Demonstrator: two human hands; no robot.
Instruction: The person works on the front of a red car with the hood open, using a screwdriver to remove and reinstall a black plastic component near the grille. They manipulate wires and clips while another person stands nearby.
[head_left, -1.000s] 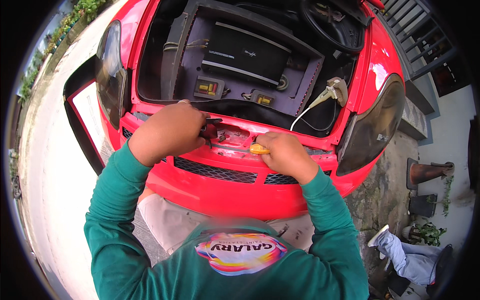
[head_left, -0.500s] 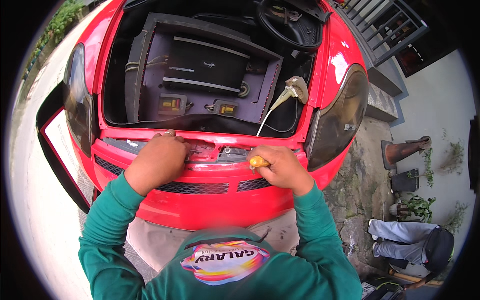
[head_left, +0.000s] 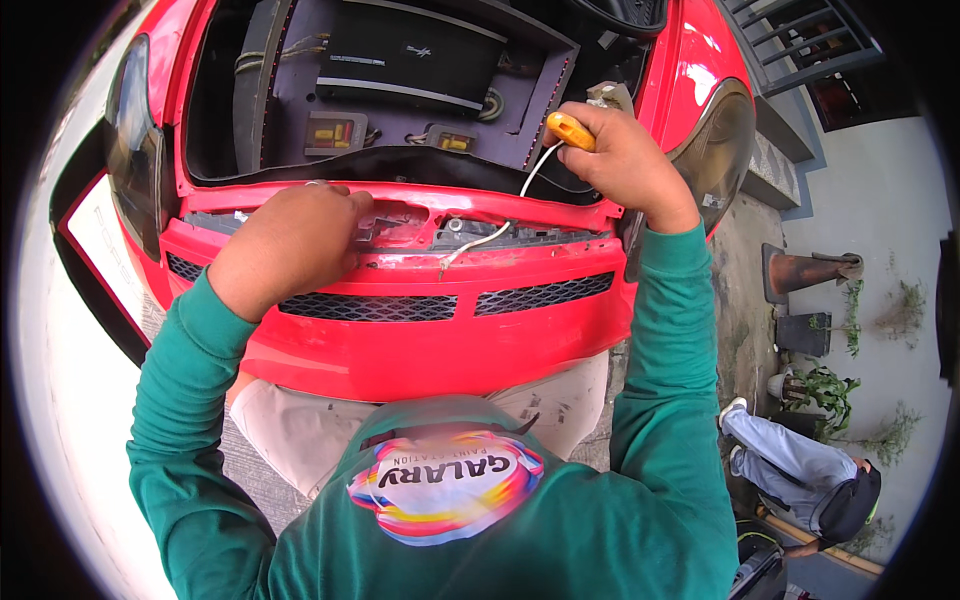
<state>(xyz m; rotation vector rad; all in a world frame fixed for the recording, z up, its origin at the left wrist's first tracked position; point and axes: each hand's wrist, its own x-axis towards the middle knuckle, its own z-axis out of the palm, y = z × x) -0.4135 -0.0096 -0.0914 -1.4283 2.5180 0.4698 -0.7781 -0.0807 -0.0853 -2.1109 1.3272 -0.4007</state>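
Note:
The red front bumper (head_left: 370, 355) of a small car lies before me beneath the open front compartment. At the recess along its top edge, my left hand (head_left: 290, 245) curls its fingers over the red panel; what they hold is hidden. My right hand (head_left: 625, 165), raised over the compartment's right front edge, grips a yellow tool handle (head_left: 568, 128). A white cord (head_left: 480, 240) runs from beside my right fingers across the panel onto the bumper. A pale object (head_left: 610, 95) behind my right hand is mostly hidden. Grey strips (head_left: 560, 235) line the recess.
The compartment holds a black amplifier (head_left: 405, 55) in a purple box (head_left: 530, 120). Headlights (head_left: 135, 150) flank it. A dark-framed panel (head_left: 95, 260) stands left. At right are railings (head_left: 800, 45), plant pots (head_left: 800, 335), a cone-like object (head_left: 810, 275) and another person's legs (head_left: 775, 450).
My right hand has risen from the bumper's recess to above the compartment edge with the yellow tool. The white cord now lies down across the bumper. My left hand has shifted slightly.

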